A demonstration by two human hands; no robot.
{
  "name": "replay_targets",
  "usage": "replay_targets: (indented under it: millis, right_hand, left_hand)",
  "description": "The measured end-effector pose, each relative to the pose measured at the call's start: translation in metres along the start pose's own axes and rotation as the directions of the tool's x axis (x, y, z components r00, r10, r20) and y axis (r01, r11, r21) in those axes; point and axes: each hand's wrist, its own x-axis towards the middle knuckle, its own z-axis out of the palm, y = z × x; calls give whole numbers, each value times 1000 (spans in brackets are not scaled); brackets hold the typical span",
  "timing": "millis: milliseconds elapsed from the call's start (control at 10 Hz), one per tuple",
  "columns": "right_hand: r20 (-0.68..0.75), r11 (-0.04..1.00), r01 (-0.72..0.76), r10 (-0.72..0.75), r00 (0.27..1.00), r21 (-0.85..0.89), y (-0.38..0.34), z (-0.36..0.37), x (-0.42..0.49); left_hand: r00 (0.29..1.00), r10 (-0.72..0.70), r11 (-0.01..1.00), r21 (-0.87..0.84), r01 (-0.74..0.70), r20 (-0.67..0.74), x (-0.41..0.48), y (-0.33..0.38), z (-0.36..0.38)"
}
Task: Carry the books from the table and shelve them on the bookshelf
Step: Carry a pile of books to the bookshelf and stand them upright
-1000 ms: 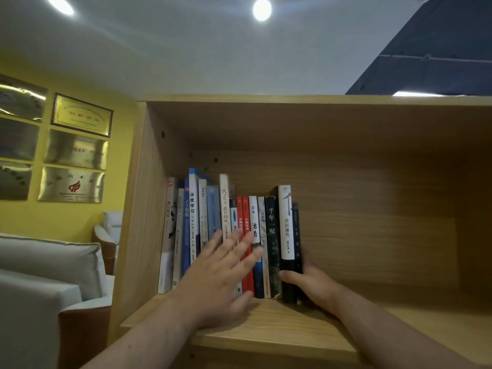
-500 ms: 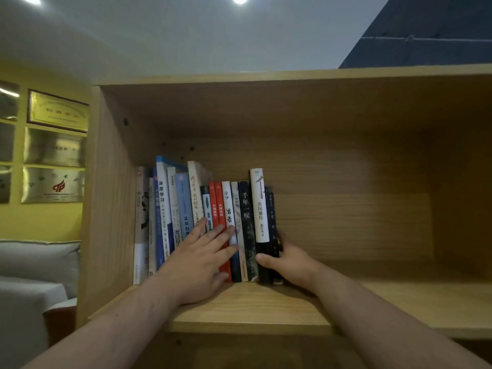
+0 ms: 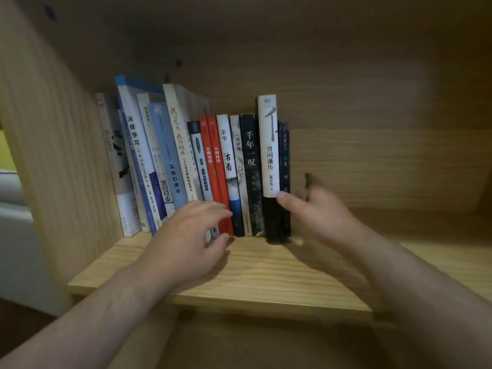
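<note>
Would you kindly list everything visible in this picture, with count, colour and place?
books: about fourteen, white, blue, red and black spines, standing in a row at the left of the shelf
bookshelf: one, light wood, fills the view
white seat: one, pale, at the far left beyond the shelf's side panel
left hand: one, fingers spread, at the feet of the red books
right hand: one, blurred, open, at the right end of the row
</note>
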Motion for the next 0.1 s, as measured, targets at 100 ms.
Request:
replay_targets:
  millis: [100]
  right_hand:
    - [-284, 964, 228, -258, 923, -136, -18, -50, -52]
  left_hand:
    - [999, 15, 1000, 24, -16, 33, 2, 5, -3]
